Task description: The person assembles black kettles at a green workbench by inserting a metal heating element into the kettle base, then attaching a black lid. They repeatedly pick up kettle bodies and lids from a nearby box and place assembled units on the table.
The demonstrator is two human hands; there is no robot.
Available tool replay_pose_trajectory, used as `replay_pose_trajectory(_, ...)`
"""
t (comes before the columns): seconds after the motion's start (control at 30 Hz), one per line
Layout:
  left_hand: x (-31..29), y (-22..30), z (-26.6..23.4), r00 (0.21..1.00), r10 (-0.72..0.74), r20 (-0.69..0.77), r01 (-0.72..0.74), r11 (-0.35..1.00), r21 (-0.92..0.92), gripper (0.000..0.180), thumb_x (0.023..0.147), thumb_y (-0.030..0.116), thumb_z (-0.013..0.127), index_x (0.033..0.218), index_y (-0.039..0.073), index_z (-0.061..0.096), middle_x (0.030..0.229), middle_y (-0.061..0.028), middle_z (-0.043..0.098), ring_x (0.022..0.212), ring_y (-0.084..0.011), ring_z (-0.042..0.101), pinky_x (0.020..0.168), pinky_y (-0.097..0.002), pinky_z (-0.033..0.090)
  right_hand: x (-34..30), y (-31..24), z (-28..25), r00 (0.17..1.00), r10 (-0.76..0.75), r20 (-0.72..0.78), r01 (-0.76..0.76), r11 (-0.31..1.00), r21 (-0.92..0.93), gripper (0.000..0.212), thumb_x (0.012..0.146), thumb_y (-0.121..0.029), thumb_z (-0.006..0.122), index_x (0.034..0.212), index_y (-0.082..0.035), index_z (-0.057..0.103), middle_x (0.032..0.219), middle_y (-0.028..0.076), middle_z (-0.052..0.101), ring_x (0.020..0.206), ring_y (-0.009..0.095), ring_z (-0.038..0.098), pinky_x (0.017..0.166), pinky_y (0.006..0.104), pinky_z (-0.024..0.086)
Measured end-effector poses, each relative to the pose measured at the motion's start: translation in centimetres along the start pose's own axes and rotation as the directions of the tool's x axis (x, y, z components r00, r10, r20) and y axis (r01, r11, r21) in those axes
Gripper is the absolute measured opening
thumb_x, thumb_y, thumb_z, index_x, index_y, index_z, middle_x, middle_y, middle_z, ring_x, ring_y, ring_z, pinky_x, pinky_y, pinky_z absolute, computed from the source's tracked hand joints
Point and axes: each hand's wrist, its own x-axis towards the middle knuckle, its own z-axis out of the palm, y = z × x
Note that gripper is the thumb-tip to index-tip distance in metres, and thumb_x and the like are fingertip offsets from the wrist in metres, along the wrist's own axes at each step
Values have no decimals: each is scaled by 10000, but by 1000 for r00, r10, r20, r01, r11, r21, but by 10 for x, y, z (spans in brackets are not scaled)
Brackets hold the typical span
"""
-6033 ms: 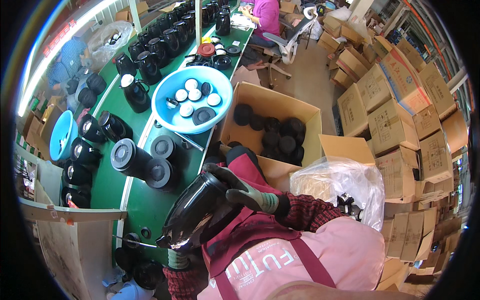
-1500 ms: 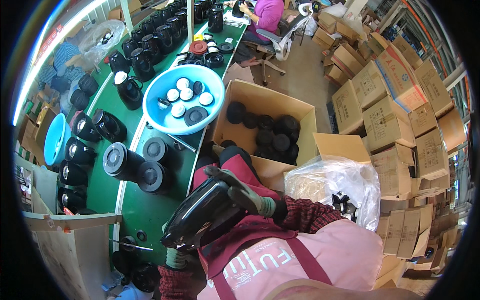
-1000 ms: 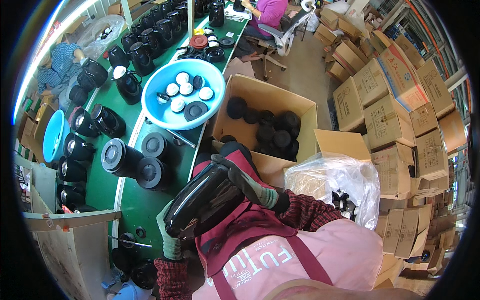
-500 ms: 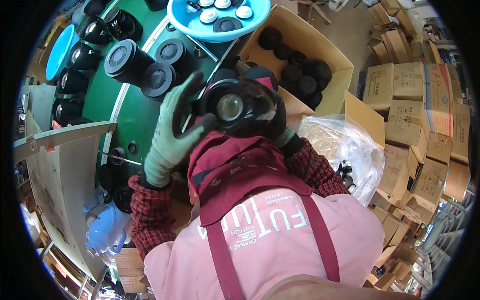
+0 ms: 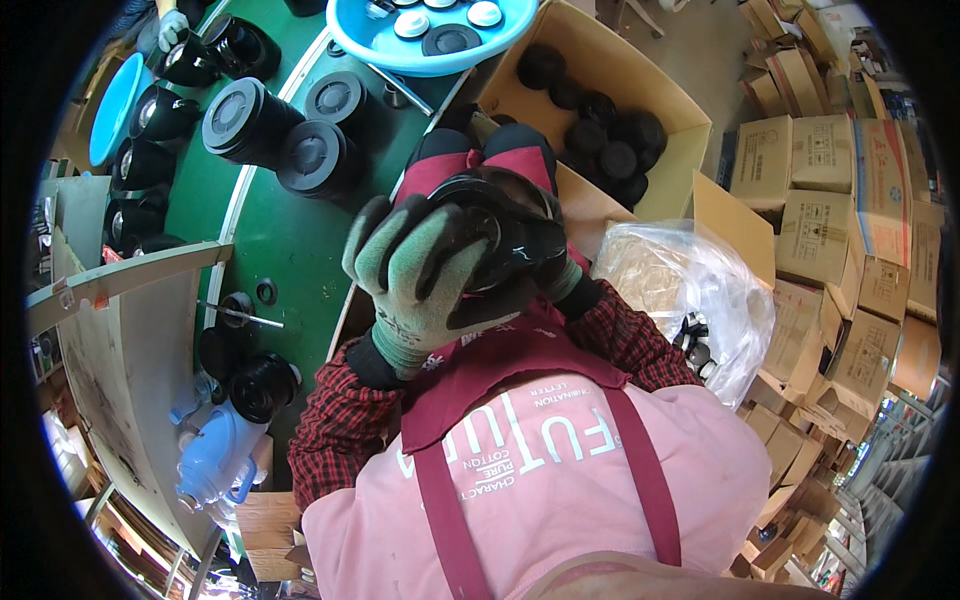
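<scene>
Above my lap, my hands hold a glossy black pot-like vessel part (image 5: 530, 240) with a round rim; its exact kind is unclear. My left hand (image 5: 425, 265), in a pale green glove with dark fingers, curls over its left side. Gripping the opposite side is my right hand (image 5: 568, 275), gloved and mostly hidden behind the part. Stacks of black round lids (image 5: 315, 158) stand on the green table (image 5: 285, 225) to the left.
A blue basin (image 5: 430, 65) holds white-topped parts. Beyond my lap, a cardboard box (image 5: 685, 110) contains black round parts, near a clear plastic bag (image 5: 650, 270). Black pots (image 5: 165, 112) line the table's far side, where another person's gloved hand (image 5: 173, 28) reaches in.
My left hand has moved right from beside the black part and closed over it. The part has tilted. Another person's gloved hand has appeared at the upper left.
</scene>
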Motion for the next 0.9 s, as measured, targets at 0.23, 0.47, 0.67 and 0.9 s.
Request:
replay_pose_trajectory(0.23, 0, 3, 4, 1000, -20, 19, 21, 996, -82, 500, 605, 471, 900, 984, 192, 731, 1075, -35, 667, 1185, -365, 559, 1010, -553, 408, -12, -7, -1, 984, 108, 145, -139, 964, 228, 577, 973, -194, 651, 1484, -11, 457, 1433, 122, 588, 1301, 209, 567, 1088, 362, 469)
replay_pose_trajectory(0.47, 2, -2, 0, 992, -67, 110, 83, 986, -146, 519, 552, 491, 898, 955, 201, 747, 1083, -11, 662, 1192, -342, 514, 1034, -573, 393, -25, 6, -2, 966, 255, -33, -245, 951, 189, 627, 988, -338, 599, 1496, -9, 435, 1495, 134, 527, 1336, 229, 545, 1127, 397, 451)
replay_pose_trajectory(0.67, 2, 6, 0, 944, -228, 239, 229, 973, 23, 585, 651, 496, 889, 1100, 185, 679, 1206, -37, 597, 1285, -362, 470, 1117, -585, 311, 3, 12, -1, 994, -55, 93, -24, 722, 692, 786, 1012, -564, 401, 1554, 4, 352, 1549, 182, 461, 1397, 323, 485, 1181, 457, 376)
replay_pose_trajectory(0.9, 5, -7, 9, 987, -61, 148, 72, 995, -73, 340, 652, 310, 816, 918, 142, 687, 1054, -78, 586, 1136, -376, 495, 1009, -559, 359, -2, 8, 7, 980, 170, 104, -196, 720, 666, 858, 1008, -633, 376, 1594, -12, 290, 1595, 173, 412, 1434, 316, 443, 1200, 449, 339)
